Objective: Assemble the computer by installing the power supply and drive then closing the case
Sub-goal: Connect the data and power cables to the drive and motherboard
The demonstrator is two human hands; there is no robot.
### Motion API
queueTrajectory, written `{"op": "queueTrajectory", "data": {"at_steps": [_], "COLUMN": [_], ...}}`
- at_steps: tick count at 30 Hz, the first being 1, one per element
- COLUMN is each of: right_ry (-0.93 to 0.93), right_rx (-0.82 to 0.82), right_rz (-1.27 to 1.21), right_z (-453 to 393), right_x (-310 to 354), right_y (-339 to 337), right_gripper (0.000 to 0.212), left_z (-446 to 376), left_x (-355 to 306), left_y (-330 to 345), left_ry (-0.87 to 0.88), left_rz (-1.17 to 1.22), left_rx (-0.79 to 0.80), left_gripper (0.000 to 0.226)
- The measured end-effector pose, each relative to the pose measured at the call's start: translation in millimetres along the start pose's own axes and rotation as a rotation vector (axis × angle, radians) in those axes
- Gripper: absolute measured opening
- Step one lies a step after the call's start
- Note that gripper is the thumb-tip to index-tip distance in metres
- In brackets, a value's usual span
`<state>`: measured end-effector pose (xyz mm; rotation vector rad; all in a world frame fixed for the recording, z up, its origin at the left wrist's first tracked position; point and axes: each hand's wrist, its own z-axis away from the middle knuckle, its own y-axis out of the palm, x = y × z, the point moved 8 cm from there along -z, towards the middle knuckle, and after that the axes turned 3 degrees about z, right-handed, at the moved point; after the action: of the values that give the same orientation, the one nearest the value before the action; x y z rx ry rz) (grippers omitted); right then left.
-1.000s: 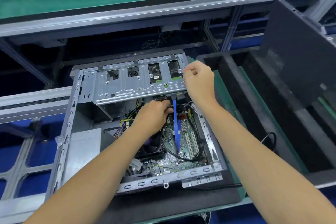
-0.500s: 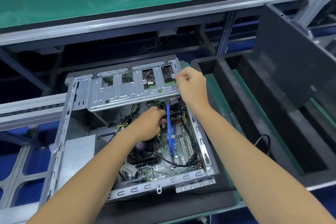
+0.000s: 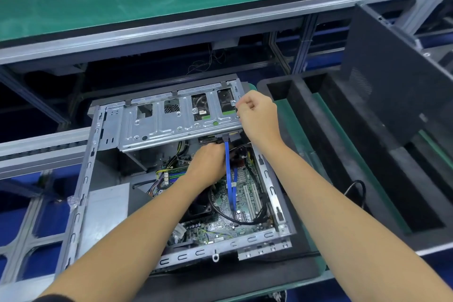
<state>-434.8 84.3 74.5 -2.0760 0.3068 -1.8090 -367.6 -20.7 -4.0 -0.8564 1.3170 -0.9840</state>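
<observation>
Drive step in hand. Right hand [image 3: 257, 115] pinches right end of the drive cage [image 3: 179, 120], frame centre; left hand [image 3: 208, 167] clenched beneath it at the blue cable [image 3: 229, 179], contents unclear. Next, likely: seat connector, lower cage.

Left hand's fingertips [image 3: 212, 148] vanish under the drive cage [image 3: 176, 120]; the side panel [image 3: 402, 86] runs off the right edge.

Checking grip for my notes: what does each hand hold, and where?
Right hand grips the drive cage at its right end. Left hand reaches beneath; hold unclear.
</observation>
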Motion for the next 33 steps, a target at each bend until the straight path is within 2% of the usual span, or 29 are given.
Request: {"op": "queueTrajectory", "data": {"at_steps": [9, 12, 16, 22, 26, 29, 33], "right_ry": [-0.042, -0.052, -0.052, -0.052, -0.057, -0.055, -0.053], "right_rx": [0.006, 0.002, 0.001, 0.003, 0.002, 0.001, 0.001], "right_rz": [0.033, 0.027, 0.026, 0.041, 0.052, 0.061, 0.064], "right_z": [-1.8, -1.3, -1.6, -2.6, -1.9, -1.7, -1.5], "right_x": [0.8, 1.5, 1.5, 1.0, 2.0, 2.0, 1.2], "right_y": [2.5, 1.8, 1.1, 2.4, 3.2, 2.7, 2.8], "right_gripper": [0.016, 0.016, 0.017, 0.017, 0.017, 0.017, 0.015], "left_z": [-6.0, -8.1, -12.4, -16.7, -20.1, -20.9, -23.2], "left_x": [19.6, 22.3, 20.7, 8.8, 12.5, 16.3, 21.8], "left_y": [5.6, 7.4, 14.6, 19.8, 24.0, 25.0, 23.2], "left_ry": [-0.158, -0.127, -0.069, 0.013, 0.0, -0.015, -0.093], "left_rz": [0.03, 0.01, -0.061, -0.117, -0.085, -0.069, -0.093], "left_rx": [0.044, 0.045, 0.139, 0.165, 0.23, 0.242, 0.236], "left_gripper": [0.037, 0.022, 0.016, 0.012, 0.016, 0.003, 0.009]}}
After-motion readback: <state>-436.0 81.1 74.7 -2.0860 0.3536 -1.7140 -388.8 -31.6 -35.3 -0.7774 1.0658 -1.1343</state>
